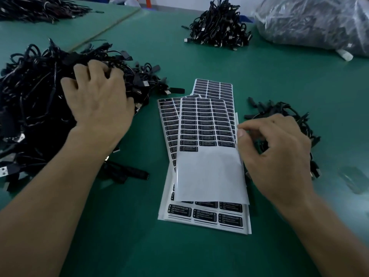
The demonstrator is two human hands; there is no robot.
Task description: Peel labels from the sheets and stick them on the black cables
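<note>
Fingers (79, 73) curled; left hand (99, 104) grips cables (30, 96)

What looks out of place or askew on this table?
Nothing is damaged or spilled. The label sheets lie fanned at different angles, and the top sheet is bare white across its lower half, labels already peeled. The right hand pinches its edge; the left hand grips the cables.

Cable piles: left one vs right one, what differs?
The left pile is large and heaped; the right pile is small and low. The left hand grips into the left pile; the right hand is at the label sheet instead. Both are tangled black cables.
</note>
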